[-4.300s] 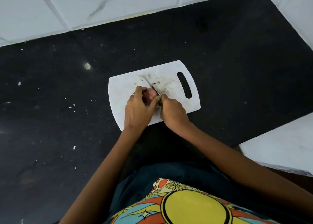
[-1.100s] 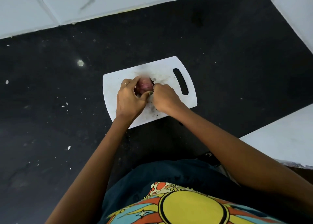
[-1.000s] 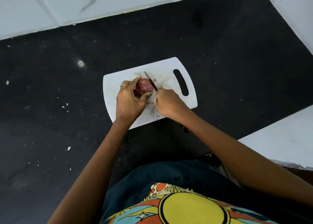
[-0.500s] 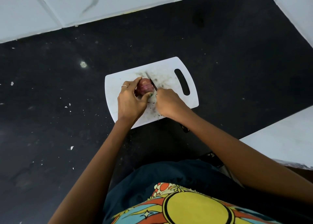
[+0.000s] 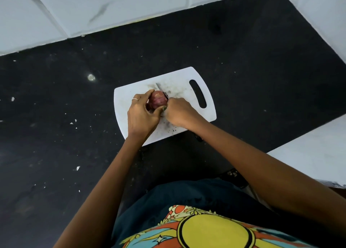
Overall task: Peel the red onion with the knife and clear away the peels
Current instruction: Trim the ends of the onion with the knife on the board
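1. The white cutting board (image 5: 131, 105) lies on the black countertop (image 5: 243, 60); its handle slot (image 5: 197, 96) sits at the right end.
2. The red onion (image 5: 157, 100) is over the middle of the cutting board. Whether it rests on the board surface cannot be told.
3. The left hand (image 5: 140, 114), with a ring (image 5: 135, 99) on one finger, curls around the onion from the left: fingers over the far side, thumb on the near side.
4. The right hand (image 5: 178, 112) is directly right of the onion, fingers wrapped around the handle of the knife (image 5: 161, 90).
5. The knife blade lies against the onion's right flank. Its long axis runs from the right hand toward the far-left part of the board, tip pointing away from the person, past the onion.
6. The onion's own long axis cannot be told.
7. Dark specks lie on the board near its front edge, under the right hand.
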`<move>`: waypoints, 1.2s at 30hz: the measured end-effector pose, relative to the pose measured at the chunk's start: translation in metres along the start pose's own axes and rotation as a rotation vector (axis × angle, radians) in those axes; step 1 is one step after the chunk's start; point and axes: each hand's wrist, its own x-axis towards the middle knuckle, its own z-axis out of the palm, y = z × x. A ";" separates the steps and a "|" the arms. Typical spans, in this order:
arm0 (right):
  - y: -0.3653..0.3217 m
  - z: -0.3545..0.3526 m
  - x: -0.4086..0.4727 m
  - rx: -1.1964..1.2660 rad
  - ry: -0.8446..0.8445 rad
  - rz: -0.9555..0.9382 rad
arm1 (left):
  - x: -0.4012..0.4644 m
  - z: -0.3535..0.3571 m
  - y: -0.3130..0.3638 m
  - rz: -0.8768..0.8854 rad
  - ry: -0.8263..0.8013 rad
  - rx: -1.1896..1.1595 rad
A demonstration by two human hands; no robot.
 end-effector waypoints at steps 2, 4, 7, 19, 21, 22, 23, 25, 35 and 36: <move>0.010 0.004 -0.010 -0.033 -0.025 -0.011 | -0.001 0.000 -0.002 0.006 0.004 0.002; 0.015 0.008 -0.014 -0.030 -0.014 -0.014 | -0.001 0.000 -0.002 0.002 0.003 0.009; 0.008 0.011 0.001 -0.003 0.027 -0.011 | -0.002 0.000 -0.001 0.017 -0.002 -0.002; 0.026 0.025 0.009 0.112 0.112 -0.036 | -0.005 -0.002 -0.008 0.054 -0.007 -0.090; 0.033 0.023 0.006 0.168 0.146 -0.033 | -0.006 -0.002 -0.010 0.059 -0.012 -0.116; 0.036 0.021 0.006 0.191 0.156 -0.034 | -0.007 -0.001 -0.012 0.062 -0.005 -0.124; 0.039 0.021 0.006 0.216 0.163 -0.038 | -0.009 0.000 -0.013 0.064 0.006 -0.131; 0.042 0.019 0.007 0.275 0.183 -0.050 | -0.012 0.001 -0.015 0.056 0.026 -0.154; 0.052 0.020 0.003 0.430 0.181 -0.062 | -0.016 0.005 -0.002 0.007 0.018 -0.171; 0.053 0.020 0.003 0.434 0.183 -0.066 | -0.014 0.006 0.001 -0.012 0.019 -0.173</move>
